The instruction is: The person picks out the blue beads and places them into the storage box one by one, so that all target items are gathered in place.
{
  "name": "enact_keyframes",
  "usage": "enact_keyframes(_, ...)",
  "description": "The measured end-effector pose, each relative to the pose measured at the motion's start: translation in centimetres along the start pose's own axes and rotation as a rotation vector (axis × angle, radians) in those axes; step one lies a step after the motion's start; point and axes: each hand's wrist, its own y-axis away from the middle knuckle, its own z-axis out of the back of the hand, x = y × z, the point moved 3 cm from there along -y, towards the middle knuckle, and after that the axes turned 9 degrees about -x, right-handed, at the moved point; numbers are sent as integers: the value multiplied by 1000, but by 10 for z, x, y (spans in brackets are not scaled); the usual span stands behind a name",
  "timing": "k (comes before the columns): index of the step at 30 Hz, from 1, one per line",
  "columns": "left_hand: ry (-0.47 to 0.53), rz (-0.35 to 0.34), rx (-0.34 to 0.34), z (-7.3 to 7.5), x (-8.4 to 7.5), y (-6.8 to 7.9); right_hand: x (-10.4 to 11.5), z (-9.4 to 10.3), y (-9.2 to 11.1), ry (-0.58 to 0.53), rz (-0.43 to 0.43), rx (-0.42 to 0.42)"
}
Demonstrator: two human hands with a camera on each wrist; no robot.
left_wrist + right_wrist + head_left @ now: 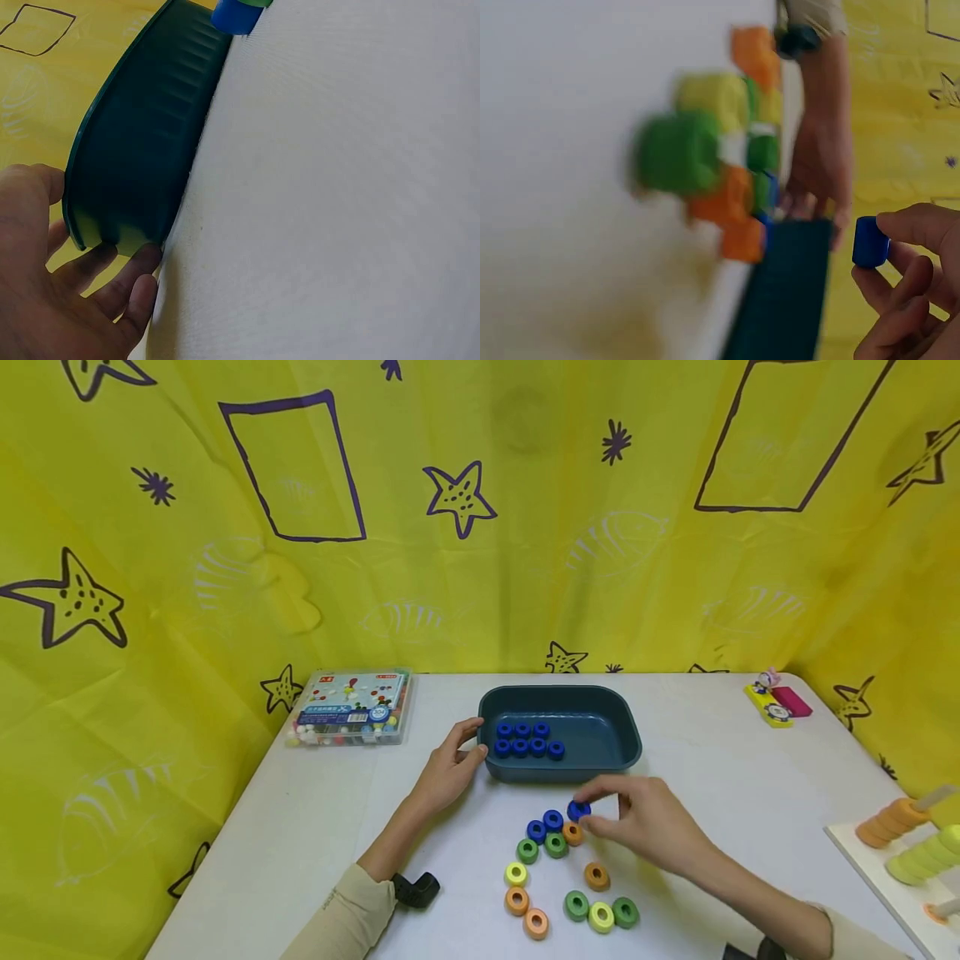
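Observation:
My right hand pinches a blue bead between thumb and fingertips, above the near side of a dark teal tray. In the right wrist view the bead is held off the table. At the tray's left end, my left hand holds the rim and end wall, thumb and fingers spread around it. Inside the tray, several blue beads stand in two rows at the left. In front of it lie loose beads: two blue, several green, orange and yellow.
A clear plastic case of small coloured pieces lies at the back left. A yellow and pink toy sits at the back right. On the right edge stands a white pegboard with stacked orange and yellow beads. A yellow curtain hangs behind.

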Motion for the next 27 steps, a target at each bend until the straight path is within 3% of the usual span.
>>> enact_keyframes(3,-15,0,-6,-4,17,-5,-1,16,-27,-33,60,-39)
enact_keyframes(6,-15,16,-13,-4,18,-5,-9,22,-57,-71,92,-54)
enact_keyframes(14,-7,13,-8,-4,15,-4,-45,0,-123,-88,23,-24)
enact_keyframes(21,8,19,-5,-2,5,-1,-65,-21,-149,-64,7,24)
enact_keyframes(27,-20,28,0,-3,14,-3,-76,-29,-153,-54,4,81)
